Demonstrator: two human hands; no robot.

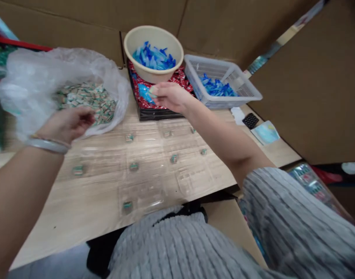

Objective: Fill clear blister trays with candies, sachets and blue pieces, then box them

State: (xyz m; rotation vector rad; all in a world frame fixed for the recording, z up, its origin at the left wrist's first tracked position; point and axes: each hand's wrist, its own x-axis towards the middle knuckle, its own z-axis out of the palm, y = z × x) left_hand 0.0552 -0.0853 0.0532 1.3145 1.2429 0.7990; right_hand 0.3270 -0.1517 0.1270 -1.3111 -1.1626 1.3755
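My left hand (69, 122) is at the near edge of an open clear plastic bag (32, 73), its fingers curled together. Whatever they hold, if anything, is hidden. Inside the bag lies a heap of small green-and-beige pieces (92, 97). My right hand (173, 95) pinches a small pale greenish piece (153, 91), blurred, above a dark tray (160, 115) of red patterned packets. A blue packet (145, 93) lies in that tray just beside my fingertips. Clear plastic blister trays (148, 133) cover the table in front, several with one small green-and-beige piece (133, 166) in them.
A cream bowl (154, 73) of blue pointed pieces rests on the dark tray's back part. To its right stands a white plastic basket (224, 101) with similar pieces. A black pad (250, 121) and a light-blue card (265, 132) lie at right. Cardboard walls (224, 27) enclose the table.
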